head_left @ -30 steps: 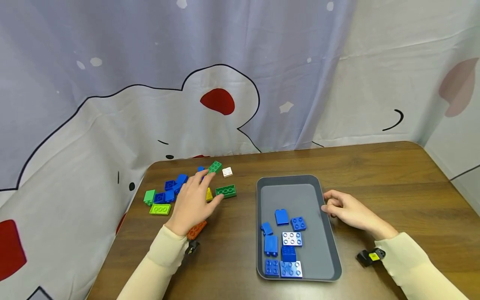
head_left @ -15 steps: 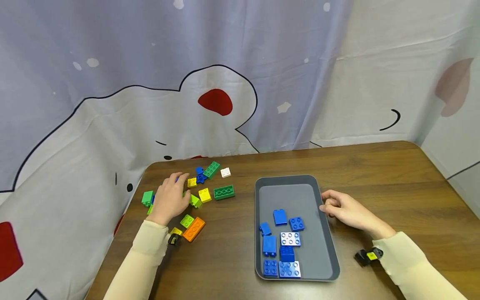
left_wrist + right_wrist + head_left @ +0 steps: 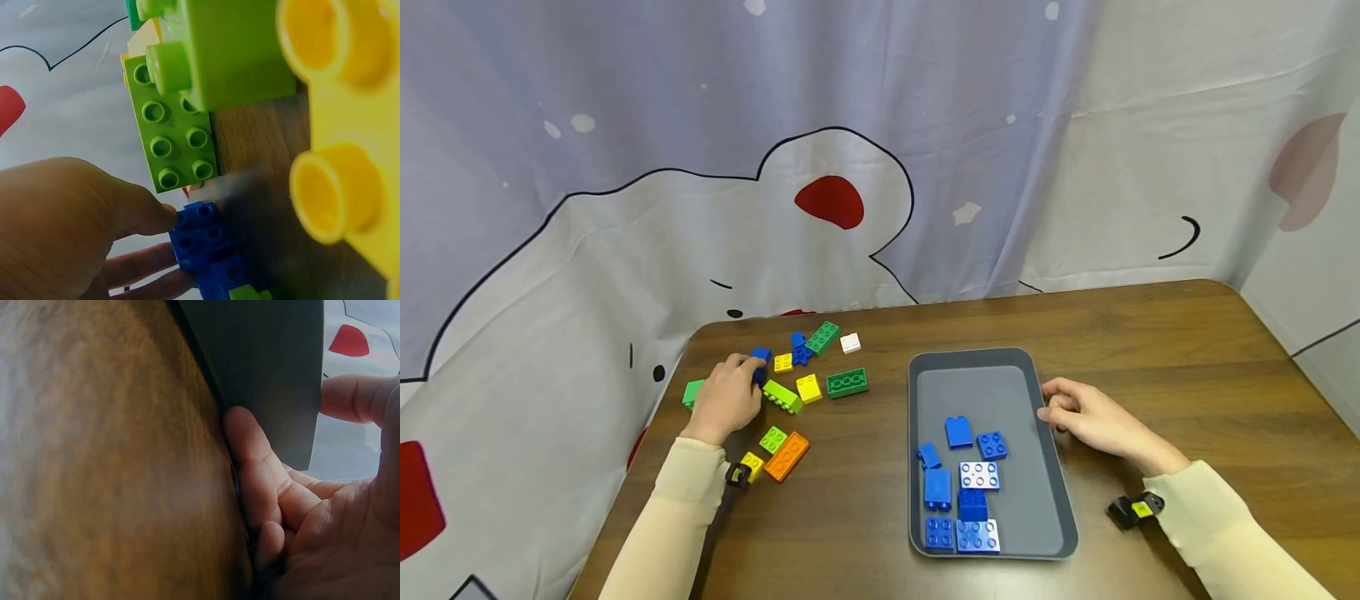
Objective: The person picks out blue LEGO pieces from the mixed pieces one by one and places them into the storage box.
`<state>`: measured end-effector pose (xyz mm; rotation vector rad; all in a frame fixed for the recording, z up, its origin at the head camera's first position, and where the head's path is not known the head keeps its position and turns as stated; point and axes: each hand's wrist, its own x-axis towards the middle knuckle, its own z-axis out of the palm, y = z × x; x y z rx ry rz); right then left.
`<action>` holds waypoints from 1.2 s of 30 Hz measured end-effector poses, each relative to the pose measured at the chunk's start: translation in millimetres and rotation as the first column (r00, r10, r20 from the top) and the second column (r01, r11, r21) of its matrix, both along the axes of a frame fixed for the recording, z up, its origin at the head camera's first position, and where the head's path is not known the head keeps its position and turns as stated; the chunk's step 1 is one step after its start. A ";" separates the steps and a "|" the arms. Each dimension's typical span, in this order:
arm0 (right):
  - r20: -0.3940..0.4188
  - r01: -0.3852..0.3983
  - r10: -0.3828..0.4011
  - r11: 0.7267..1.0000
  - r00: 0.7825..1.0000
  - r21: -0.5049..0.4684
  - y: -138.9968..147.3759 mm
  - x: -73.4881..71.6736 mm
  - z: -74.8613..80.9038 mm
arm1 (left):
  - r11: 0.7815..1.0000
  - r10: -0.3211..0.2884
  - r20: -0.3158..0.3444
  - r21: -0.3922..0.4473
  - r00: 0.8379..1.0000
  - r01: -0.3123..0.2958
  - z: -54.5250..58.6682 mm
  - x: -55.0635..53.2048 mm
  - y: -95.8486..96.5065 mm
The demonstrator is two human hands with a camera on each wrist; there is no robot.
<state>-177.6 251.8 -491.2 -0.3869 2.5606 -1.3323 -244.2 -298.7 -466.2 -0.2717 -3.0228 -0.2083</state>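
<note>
My left hand [image 3: 724,400] is among loose toy bricks at the table's left. Its thumb and fingers pinch a blue brick [image 3: 200,228], which sits against a second blue brick [image 3: 226,275] in the left wrist view. Just right of the hand lies a lime green brick [image 3: 782,397]. My right hand [image 3: 1093,421] holds the right side of a grey tray [image 3: 1056,492]: the thumb touches the rim and the curled fingers [image 3: 250,434] rest against the outer wall, low by the table. Several blue bricks [image 3: 937,489] lie in the tray's near half.
Around the left hand lie yellow bricks [image 3: 808,388], an orange brick [image 3: 787,457], dark green bricks [image 3: 847,382] and a white brick [image 3: 850,342]. A patterned curtain [image 3: 985,150] hangs behind the wooden table [image 3: 1150,333].
My left hand has moved left and down from above the pile onto the blue bricks, where its fingers have closed on one. The right hand stays at the tray.
</note>
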 end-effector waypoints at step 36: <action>-0.011 -0.010 0.009 1.000 1.000 -0.002 -2.6 1.5 3.7 | 1.000 0.016 -0.149 0.018 0.989 -0.014 27.8 49.3 28.0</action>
